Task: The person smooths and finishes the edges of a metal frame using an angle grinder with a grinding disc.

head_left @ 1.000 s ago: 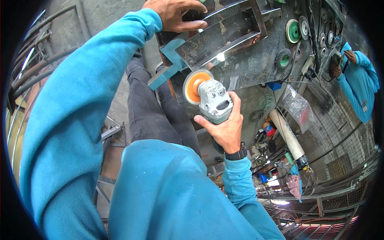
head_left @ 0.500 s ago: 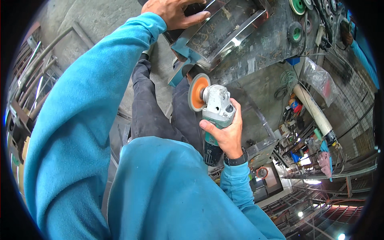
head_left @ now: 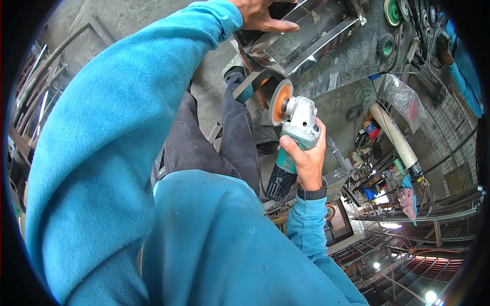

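Observation:
My right hand is wrapped around the body of an angle grinder with a green and black casing and a grey metal head. Its orange-backed disc stands upright, close to the near end of a shiny metal frame. Whether disc and metal touch is hard to tell. At the top edge, my left hand grips the frame's left side, thumb stretched along it; its other fingers are partly cut off by the picture. The frame lies on a dark metal worktable.
Several grinding discs and wheels lie at the table's far right, beside cables. Another person's blue sleeve shows at the right rim. A clear plastic bag and a long pale tube are right of the table. Metal bars stand left.
The metal frame has turned and shifted, with its near end now tilted differently. My left hand has moved right with it. The grinder has moved right and slightly up in the picture.

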`<action>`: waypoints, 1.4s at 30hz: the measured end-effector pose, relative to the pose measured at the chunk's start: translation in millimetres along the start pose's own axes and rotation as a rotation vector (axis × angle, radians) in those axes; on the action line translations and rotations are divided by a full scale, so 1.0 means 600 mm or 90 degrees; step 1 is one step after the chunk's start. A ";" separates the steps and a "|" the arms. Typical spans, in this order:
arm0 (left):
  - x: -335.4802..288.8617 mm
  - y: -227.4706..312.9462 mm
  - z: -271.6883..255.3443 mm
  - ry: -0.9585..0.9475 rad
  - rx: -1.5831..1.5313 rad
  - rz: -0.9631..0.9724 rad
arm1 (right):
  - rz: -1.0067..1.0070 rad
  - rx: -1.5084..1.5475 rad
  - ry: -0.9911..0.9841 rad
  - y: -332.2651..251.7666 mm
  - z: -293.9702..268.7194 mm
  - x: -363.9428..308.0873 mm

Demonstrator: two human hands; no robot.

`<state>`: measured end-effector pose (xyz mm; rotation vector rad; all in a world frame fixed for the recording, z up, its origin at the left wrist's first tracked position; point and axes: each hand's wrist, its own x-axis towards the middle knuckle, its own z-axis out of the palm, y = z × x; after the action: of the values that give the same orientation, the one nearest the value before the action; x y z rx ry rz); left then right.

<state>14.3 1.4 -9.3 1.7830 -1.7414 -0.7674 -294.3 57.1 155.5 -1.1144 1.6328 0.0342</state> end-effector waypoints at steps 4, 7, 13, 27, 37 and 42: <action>-0.002 -0.003 0.003 -0.004 -0.013 -0.003 | -0.041 -0.072 0.018 -0.008 -0.003 0.008; -0.001 -0.004 0.003 -0.003 -0.008 -0.006 | -0.045 -0.054 0.009 -0.026 0.004 0.015; -0.001 -0.001 -0.004 -0.016 -0.016 -0.012 | -0.081 -0.129 0.014 -0.033 -0.003 0.018; -0.003 0.003 -0.007 -0.014 -0.009 -0.026 | -0.096 -0.151 0.005 -0.035 -0.007 0.027; -0.005 0.001 -0.005 0.019 -0.020 -0.010 | -0.128 -0.172 -0.008 -0.041 -0.010 0.029; -0.006 0.005 -0.003 0.010 -0.021 -0.024 | -0.185 -0.284 -0.006 -0.050 -0.022 0.034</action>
<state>13.6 4.8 -5.8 1.8002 -1.6796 -0.7908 -283.2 20.3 160.1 -1.6810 1.4757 0.2235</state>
